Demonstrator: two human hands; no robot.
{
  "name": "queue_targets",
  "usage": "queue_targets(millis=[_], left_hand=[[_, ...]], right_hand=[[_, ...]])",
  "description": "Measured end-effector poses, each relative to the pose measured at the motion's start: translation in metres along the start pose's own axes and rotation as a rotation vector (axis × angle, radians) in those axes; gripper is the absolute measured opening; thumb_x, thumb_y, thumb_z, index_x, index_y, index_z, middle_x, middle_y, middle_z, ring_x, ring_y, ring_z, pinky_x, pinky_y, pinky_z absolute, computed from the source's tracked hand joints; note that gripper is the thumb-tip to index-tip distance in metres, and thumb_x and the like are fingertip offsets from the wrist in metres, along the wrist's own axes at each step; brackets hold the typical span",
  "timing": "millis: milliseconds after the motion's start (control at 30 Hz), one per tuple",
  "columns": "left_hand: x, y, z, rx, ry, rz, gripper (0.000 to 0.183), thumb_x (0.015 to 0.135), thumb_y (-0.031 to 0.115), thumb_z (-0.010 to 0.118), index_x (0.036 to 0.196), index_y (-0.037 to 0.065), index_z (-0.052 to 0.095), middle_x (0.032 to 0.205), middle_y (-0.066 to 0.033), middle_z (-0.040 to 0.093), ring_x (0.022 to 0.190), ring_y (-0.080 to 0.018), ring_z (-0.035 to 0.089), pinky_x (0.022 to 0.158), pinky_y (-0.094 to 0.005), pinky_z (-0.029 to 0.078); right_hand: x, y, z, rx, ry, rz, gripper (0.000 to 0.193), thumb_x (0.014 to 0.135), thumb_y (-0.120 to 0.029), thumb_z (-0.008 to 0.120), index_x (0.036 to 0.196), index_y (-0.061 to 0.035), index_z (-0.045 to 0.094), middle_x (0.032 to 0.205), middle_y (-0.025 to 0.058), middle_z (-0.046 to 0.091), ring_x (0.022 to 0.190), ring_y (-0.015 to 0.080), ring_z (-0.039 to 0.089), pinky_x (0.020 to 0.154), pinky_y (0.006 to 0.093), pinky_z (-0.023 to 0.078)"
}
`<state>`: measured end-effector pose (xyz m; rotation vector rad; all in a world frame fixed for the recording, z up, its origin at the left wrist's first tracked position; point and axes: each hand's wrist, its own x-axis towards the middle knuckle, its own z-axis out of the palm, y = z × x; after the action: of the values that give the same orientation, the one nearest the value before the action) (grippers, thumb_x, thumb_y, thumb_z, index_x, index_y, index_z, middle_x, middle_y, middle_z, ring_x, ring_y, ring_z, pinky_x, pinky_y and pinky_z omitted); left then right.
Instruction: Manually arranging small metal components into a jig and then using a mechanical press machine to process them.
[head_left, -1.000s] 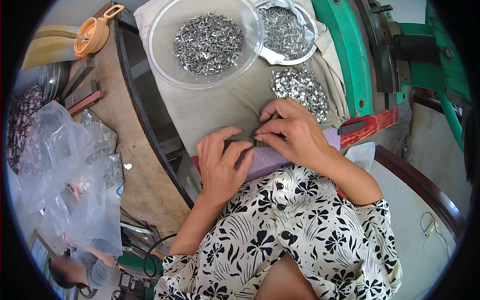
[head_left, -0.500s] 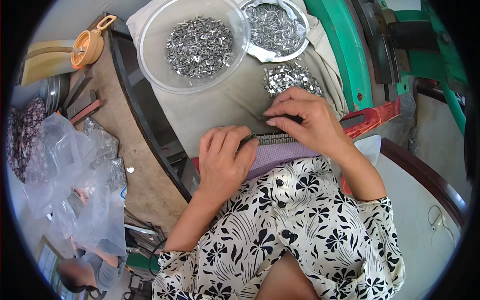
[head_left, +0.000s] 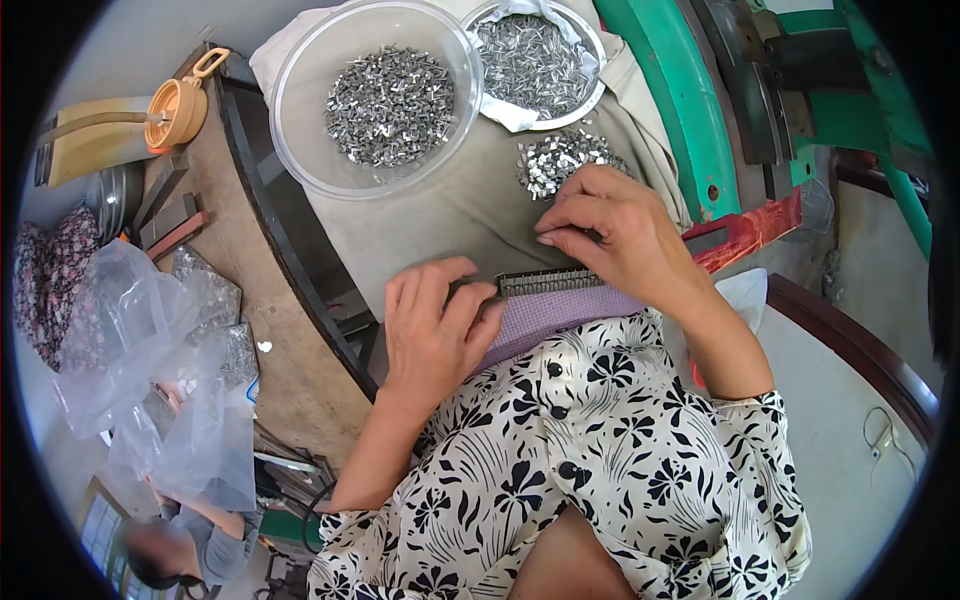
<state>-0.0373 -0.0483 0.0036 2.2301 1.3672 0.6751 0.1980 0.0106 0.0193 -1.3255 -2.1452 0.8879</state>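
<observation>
In front of my body lies a narrow dark metal rack [head_left: 545, 281] with a row of small upright pieces along it, resting on a purple checked cloth [head_left: 562, 307]. My left hand [head_left: 432, 330] is beside the rack's left end, fingers bent and apart, with nothing visible in them. Over the rack's right part, my right hand [head_left: 632, 240] holds thumb and forefinger in a pinch; anything between the tips is too small to make out. Just beyond it, a loose heap of small shiny metal pieces [head_left: 550, 165] sits on the grey-beige cloth [head_left: 440, 225].
A clear plastic bowl [head_left: 283, 150] of small metal pieces and a lined round dish [head_left: 600, 85] of metal pins stand at the back. Green machinery [head_left: 670, 110] borders the right. Leftward, a wooden table [head_left: 290, 375] bears plastic bags [head_left: 130, 330] and an orange cup [head_left: 178, 110]; another person [head_left: 215, 545] sits beyond.
My left hand has come off the rack's left end, shifting left with its fingers parting. My right thumb and forefinger have drawn closer together. The whole view has shifted slightly.
</observation>
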Motion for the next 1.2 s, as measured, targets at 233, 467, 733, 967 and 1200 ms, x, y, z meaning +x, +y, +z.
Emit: queue_targets(millis=[233, 467, 733, 967, 1200], left_hand=[[-0.009, 0.001, 0.010, -0.145, -0.032, -0.197, 0.035, 0.067, 0.012, 0.085, 0.099, 0.009, 0.072, 0.105, -0.0074, 0.061, 0.099, -0.0269, 0.056, 0.086, -0.0376, 0.040], [-0.016, 0.002, 0.016, -0.098, 0.020, -0.157, 0.031, 0.067, 0.015, 0.086, 0.095, 0.010, 0.074, 0.106, -0.0070, 0.060, 0.099, -0.0259, 0.056, 0.086, -0.0383, 0.039], [-0.035, 0.010, 0.025, 0.002, 0.078, -0.085, 0.033, 0.068, 0.021, 0.085, 0.098, 0.016, 0.072, 0.113, -0.0031, 0.059, 0.103, -0.0230, 0.057, 0.087, -0.0394, 0.034], [-0.048, 0.017, 0.034, 0.034, 0.151, -0.068, 0.030, 0.070, 0.023, 0.084, 0.097, 0.015, 0.073, 0.113, -0.0030, 0.058, 0.102, -0.0216, 0.057, 0.088, -0.0385, 0.034], [-0.036, 0.012, 0.022, 0.038, 0.113, -0.030, 0.029, 0.070, 0.022, 0.083, 0.096, 0.016, 0.072, 0.116, -0.0022, 0.059, 0.103, -0.0219, 0.058, 0.089, -0.0384, 0.034]], right_hand=[[0.005, 0.000, -0.005, 0.015, -0.046, 0.003, 0.013, 0.076, -0.004, 0.078, 0.088, -0.0035, 0.072, 0.085, 0.0068, 0.061, 0.080, 0.0242, 0.062, 0.066, 0.0349, 0.049], [0.015, 0.003, -0.007, 0.033, -0.129, -0.071, 0.014, 0.075, -0.004, 0.078, 0.087, -0.0033, 0.071, 0.084, 0.0064, 0.061, 0.082, 0.0258, 0.061, 0.070, 0.0370, 0.049], [0.024, -0.001, -0.003, 0.060, -0.265, -0.133, 0.011, 0.076, -0.007, 0.077, 0.085, -0.0049, 0.071, 0.083, 0.0064, 0.061, 0.082, 0.0274, 0.062, 0.071, 0.0393, 0.050], [0.025, -0.014, 0.017, -0.029, -0.399, -0.168, 0.008, 0.080, -0.013, 0.073, 0.086, -0.0077, 0.070, 0.085, 0.0065, 0.062, 0.085, 0.0267, 0.064, 0.072, 0.0393, 0.051], [0.014, -0.025, 0.030, -0.365, -0.343, -0.340, 0.008, 0.077, -0.013, 0.061, 0.078, -0.0053, 0.060, 0.083, 0.0089, 0.057, 0.082, 0.0275, 0.061, 0.072, 0.0378, 0.051]])
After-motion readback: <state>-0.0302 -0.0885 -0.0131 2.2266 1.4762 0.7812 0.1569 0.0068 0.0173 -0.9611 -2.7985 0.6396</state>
